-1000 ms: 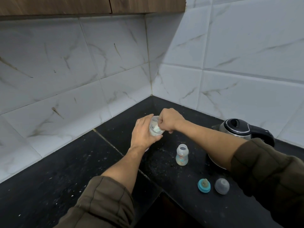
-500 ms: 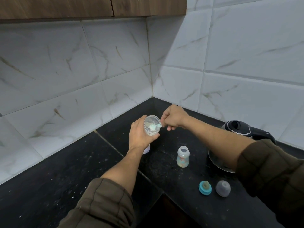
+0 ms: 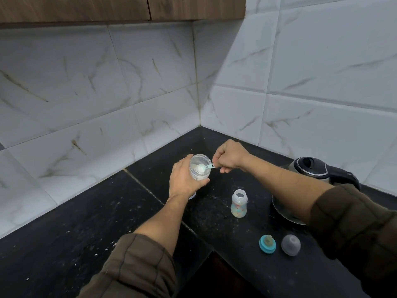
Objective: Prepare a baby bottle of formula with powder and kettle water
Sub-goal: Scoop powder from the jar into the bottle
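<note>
**Powder being lifted out of the container for the bottle**

Head view. The left hand (image 3: 184,179) holds the clear powder container (image 3: 198,168) above the dark surface (image 3: 86,222), its grip curled round the wall, with the open mouth tipped toward the camera. The right hand (image 3: 228,157) has its grip pinched on the handle of a small pale scoop (image 3: 204,167). The bowl of the scoop sits over the container mouth and appears loaded with white powder.

The baby bottle (image 3: 239,204) stands upright and uncapped on the surface. It is to the right of the container and nearer the camera, apart from both hands. Whether it already holds water cannot be told.

The step in hand is judged to be dosing the powder. The next move calls for carrying the scoop level to the narrow bottle neck and tipping it there without spilling.

The kettle (image 3: 311,168) sits on its base behind the right forearm, lid down, near the bottle. The teal teat ring (image 3: 267,244) and the grey dome cap (image 3: 290,244) lie side by side near the front edge, well clear of the likely path. A pale object shows just below the left hand and cannot be identified. Nothing stands between scoop and bottle. The hazards are the small neck opening and the kettle close by.
</note>
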`<state>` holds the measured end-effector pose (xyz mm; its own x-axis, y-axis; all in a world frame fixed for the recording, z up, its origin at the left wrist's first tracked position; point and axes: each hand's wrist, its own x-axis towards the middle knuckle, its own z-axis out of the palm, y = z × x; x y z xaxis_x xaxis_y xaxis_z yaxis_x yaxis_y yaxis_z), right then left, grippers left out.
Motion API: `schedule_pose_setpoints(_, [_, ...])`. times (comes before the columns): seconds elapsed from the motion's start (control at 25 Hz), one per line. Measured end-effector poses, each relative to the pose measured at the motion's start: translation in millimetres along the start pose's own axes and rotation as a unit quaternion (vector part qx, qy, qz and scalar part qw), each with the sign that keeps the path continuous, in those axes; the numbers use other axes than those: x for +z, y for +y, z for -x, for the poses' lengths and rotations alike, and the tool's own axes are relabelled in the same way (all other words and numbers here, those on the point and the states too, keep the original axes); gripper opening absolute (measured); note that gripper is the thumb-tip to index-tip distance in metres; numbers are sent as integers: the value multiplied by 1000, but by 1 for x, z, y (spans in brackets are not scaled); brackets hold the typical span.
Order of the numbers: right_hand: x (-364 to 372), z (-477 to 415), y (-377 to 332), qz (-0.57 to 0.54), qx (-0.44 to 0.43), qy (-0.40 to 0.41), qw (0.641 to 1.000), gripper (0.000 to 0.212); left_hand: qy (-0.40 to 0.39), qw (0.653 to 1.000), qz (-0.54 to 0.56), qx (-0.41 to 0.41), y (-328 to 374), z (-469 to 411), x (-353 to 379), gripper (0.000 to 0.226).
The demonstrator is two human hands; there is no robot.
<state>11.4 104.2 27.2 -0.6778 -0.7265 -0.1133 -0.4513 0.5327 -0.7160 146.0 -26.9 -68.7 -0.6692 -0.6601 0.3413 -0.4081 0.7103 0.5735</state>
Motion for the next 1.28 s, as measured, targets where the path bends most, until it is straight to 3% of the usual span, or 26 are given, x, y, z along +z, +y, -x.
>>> schedule_pose_setpoints(0.36, [4,4,6,24,0,1,1000,10,-21,1000,-9,-5,-4,5,2,98])
schedule_pose_setpoints(0.8, [1,1,15,-33,50,-24,998,11,-55,998,9,-8,0,10,3,91])
schedule_pose_setpoints(1.28, [7,3,20,-181,133,-85,971,7,-137,979,86,-127,-22,43,18,95])
